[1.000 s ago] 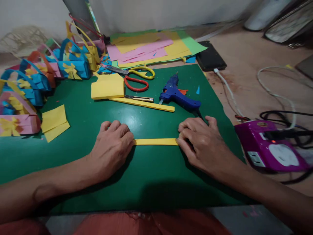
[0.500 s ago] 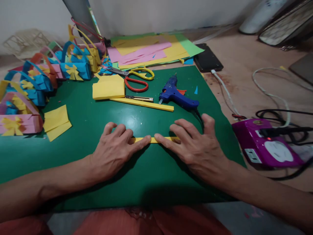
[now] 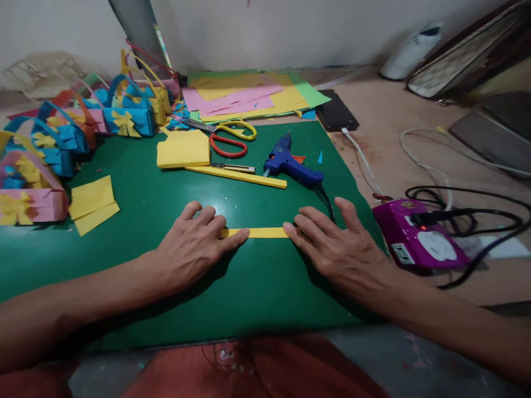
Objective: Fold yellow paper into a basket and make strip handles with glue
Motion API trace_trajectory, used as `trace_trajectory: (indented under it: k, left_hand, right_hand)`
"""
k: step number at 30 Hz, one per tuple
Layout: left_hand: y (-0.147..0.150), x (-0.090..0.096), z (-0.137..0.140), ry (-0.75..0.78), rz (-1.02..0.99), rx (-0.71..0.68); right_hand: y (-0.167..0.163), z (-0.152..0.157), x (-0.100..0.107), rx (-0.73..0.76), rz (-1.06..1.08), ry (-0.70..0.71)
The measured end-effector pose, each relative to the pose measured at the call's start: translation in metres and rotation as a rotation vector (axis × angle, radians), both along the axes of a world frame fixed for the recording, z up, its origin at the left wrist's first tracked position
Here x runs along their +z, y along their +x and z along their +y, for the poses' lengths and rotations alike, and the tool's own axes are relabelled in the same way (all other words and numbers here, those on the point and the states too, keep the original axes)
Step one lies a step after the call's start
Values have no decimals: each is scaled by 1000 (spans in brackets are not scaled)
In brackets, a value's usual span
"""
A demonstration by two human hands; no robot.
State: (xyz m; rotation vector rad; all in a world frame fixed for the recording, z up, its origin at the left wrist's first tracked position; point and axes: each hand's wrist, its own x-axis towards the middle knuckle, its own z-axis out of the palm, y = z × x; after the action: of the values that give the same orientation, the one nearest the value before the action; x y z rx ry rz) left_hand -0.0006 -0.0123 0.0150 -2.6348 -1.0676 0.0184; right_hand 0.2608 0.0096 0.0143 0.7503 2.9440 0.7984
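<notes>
A narrow yellow paper strip (image 3: pixel 267 232) lies flat on the green mat (image 3: pixel 249 298) between my hands. At its left end my left hand (image 3: pixel 194 243) has the thumb pressed on top, fingers curled around the strip. My right hand (image 3: pixel 334 243) presses the other end with its thumb, the fingers bent over it. Both strip ends are hidden under the fingers. Beyond them lie a longer yellow folded strip (image 3: pixel 244 178), a folded yellow paper piece (image 3: pixel 183 150), a utility knife (image 3: pixel 233 168) and a blue glue gun (image 3: pixel 292 164).
Scissors (image 3: pixel 228 145) lie behind the knife, near stacked coloured paper sheets (image 3: pixel 298 99). Several small paper baskets (image 3: pixel 130 121) line the left side, with yellow paper squares (image 3: pixel 94 204) nearby. A black phone (image 3: pixel 338 110) and a purple power box (image 3: pixel 418 235) with cables stand right.
My hands have moved apart, the right thumb sliding right along the strip, so more yellow shows between the thumbs. The view has shifted slightly.
</notes>
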Motion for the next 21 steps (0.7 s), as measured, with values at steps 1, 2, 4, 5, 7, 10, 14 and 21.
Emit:
trace_trajectory:
  k: [1,2,4,5,7,10,14,21]
  left_hand:
    - [-1,-1,0,9,-4,-5]
    - [-2,-2,1,13,-8,-10]
    - [-3,-3,2,12,-17,-17]
    - [-4,-4,2,9,-19,-19]
    - [-5,-5,3,11,-22,-23]
    - [-5,-7,5,15,-13,-20]
    - [2,-8,4,24,-21,10]
    - [26,-8,1,2,-62,57]
  right_hand:
    - [4,-1,0,-20,-1,1]
    - [7,-2,0,-37,0,2]
    - [11,-3,0,-58,-11,8]
    - [12,-4,0,-59,-22,14]
    - [11,-4,1,-59,-42,37]
    - [8,-3,5,-103,-37,77]
    - [-4,2,19,-183,122,87]
    - [-44,13,37,-273,367,-451]
